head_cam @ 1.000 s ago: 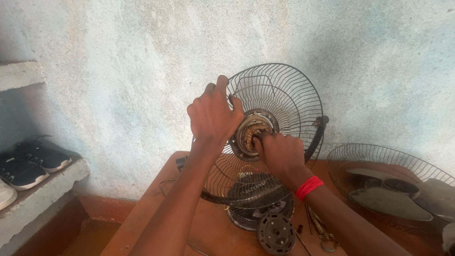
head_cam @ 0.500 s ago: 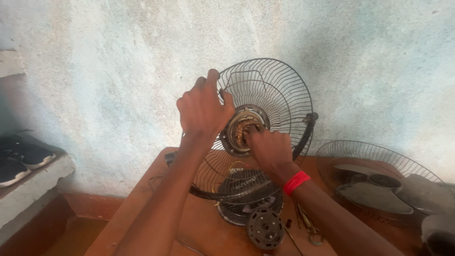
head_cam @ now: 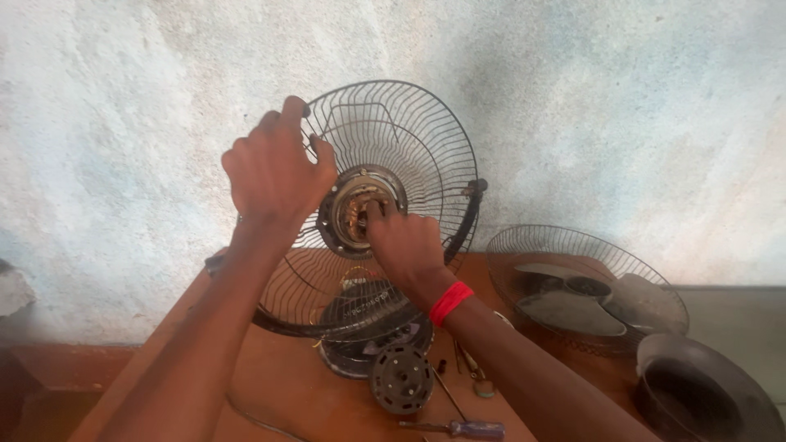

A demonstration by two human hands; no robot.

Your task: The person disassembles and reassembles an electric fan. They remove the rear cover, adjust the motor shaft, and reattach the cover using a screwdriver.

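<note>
A black wire fan guard [head_cam: 413, 135] stands tilted over a wooden table [head_cam: 295, 393], with the bare motor stator [head_cam: 358, 211] and its copper windings at the guard's centre. My left hand [head_cam: 274, 172] grips the guard's wires at the upper left. My right hand [head_cam: 407, 244], with a red band at the wrist, has its fingers pressed on the motor's lower right side. Under the guard lies a round black motor housing [head_cam: 372, 331] and in front of it a dark round end cover [head_cam: 400, 378].
A screwdriver with a blue handle [head_cam: 467, 428] lies on the table's near edge, with small tools [head_cam: 471, 372] beside my right forearm. To the right sit another wire guard holding grey fan blades [head_cam: 585, 290] and a dark round cover [head_cam: 704, 397]. A rough pale wall stands behind.
The view has shifted left, so the fan sits more to the middle and the shelf with shoes is out of sight. Both hands keep their hold on the guard and motor.
</note>
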